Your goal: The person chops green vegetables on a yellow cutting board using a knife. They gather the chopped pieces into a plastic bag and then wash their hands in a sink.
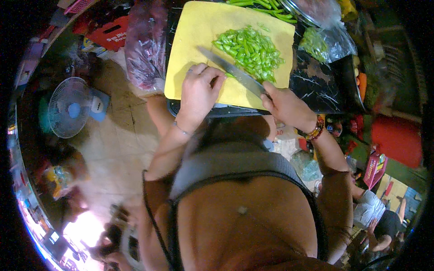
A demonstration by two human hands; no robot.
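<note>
A yellow cutting board [190,34] lies on the table in front of me. My right hand [289,106] grips the handle of a knife [235,72], its blade pointing to the far left across the board. My left hand [199,90] is closed, its fingertips pinching the end of a slim green bean-like pod [229,75] at the blade's near side. Most of that pod is hidden by the fingers and blade. Beyond the knife sits a heap of chopped green pieces [251,49]. Whole long green pods [271,5] lie past the board's far edge.
A black marbled tabletop [312,79] carries a clear bag of green pieces [316,43] and a metal-rimmed bowl [300,11]. Carrots [362,85] sit at the right edge. A filled plastic bag [147,49] stands left of the board; a fan [70,108] is farther left. Another person [379,221] is at lower right.
</note>
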